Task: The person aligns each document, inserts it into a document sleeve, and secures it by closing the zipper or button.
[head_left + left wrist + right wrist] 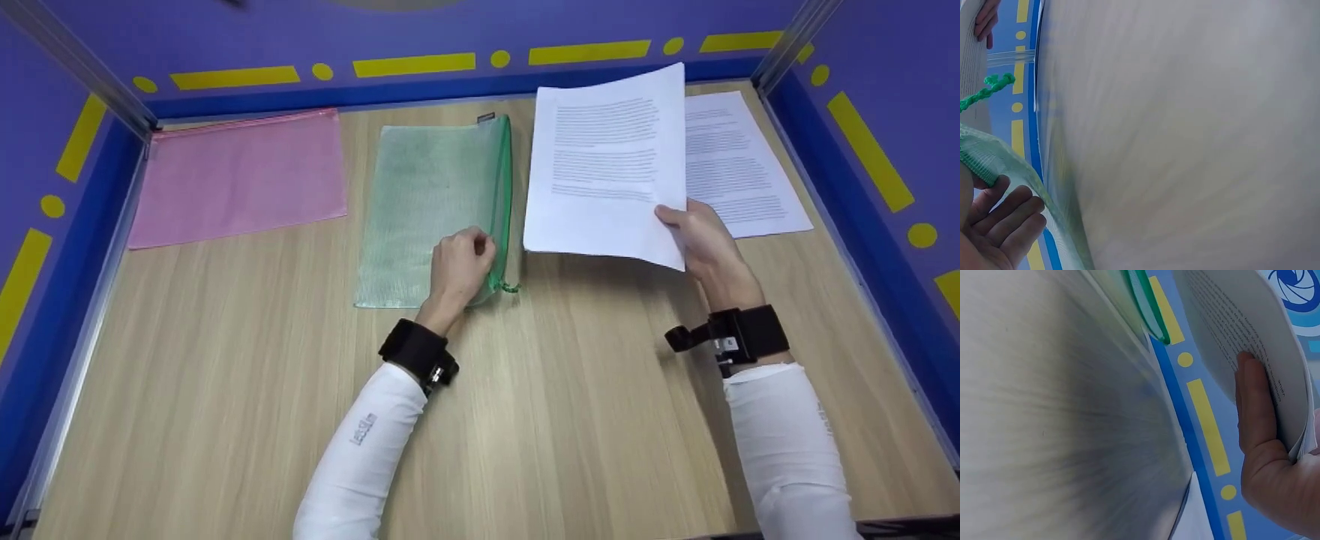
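Note:
A green mesh zip pouch (427, 202) lies lengthwise at the middle of the wooden table (570, 420). My left hand (461, 262) pinches its near right corner by the zip edge, beside the green pull cord (510, 286). The left wrist view shows the mesh (994, 160) lying over my fingers (1008, 216) and the cord (985, 90) dangling. My right hand (701, 236) grips a thin stack of printed sheets (607, 165) at its near right corner, thumb on top, held above the table just right of the pouch. In the right wrist view the sheets (1241, 320) curve over my right hand (1264, 455).
A pink zip pouch (240, 176) lies flat at the back left. Another printed sheet (742, 172) lies on the table at the back right, partly under the held stack. Blue walls with yellow marks (412, 66) enclose the table on three sides.

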`<state>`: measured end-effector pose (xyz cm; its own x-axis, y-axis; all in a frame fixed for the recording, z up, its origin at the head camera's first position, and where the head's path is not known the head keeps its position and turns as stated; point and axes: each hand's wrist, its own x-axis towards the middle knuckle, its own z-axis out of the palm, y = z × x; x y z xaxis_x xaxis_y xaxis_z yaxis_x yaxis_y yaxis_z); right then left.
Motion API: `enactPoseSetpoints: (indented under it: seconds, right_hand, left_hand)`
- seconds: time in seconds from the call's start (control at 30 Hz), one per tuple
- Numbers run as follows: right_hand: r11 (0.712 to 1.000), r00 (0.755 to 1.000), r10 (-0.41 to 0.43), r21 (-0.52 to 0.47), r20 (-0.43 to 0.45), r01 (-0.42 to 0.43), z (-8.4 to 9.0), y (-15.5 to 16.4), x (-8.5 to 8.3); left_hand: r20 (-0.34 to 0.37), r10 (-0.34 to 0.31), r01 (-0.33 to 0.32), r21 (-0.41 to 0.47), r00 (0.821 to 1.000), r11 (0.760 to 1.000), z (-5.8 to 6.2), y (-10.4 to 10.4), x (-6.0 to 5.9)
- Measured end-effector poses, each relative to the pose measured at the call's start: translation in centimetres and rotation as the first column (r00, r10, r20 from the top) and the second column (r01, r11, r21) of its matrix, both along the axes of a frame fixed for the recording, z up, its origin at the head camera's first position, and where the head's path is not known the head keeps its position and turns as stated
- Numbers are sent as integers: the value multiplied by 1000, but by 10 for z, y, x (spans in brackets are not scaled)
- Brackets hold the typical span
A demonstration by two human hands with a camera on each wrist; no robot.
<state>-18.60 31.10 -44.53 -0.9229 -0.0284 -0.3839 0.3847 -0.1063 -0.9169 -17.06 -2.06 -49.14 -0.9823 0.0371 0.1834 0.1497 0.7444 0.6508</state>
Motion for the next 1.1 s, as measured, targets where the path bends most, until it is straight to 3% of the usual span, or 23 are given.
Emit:
enactPoseSetpoints:
  seconds: [0.23, 0.47, 1.1]
  right_hand:
    - [997, 997, 78, -3, 18, -78, 4, 7, 1]
    - [990, 989, 141, 25, 42, -142, 5, 13, 3]
    - [970, 968, 231, -104, 101, -220, 2, 13, 11]
  left_hand:
    - [-39, -9, 8, -20, 999, 1000, 1, -2, 0]
    - [-30, -4, 2, -48, 1000, 999, 2, -3, 3]
    - [-29, -2, -1, -75, 1000, 997, 4, -4, 3]
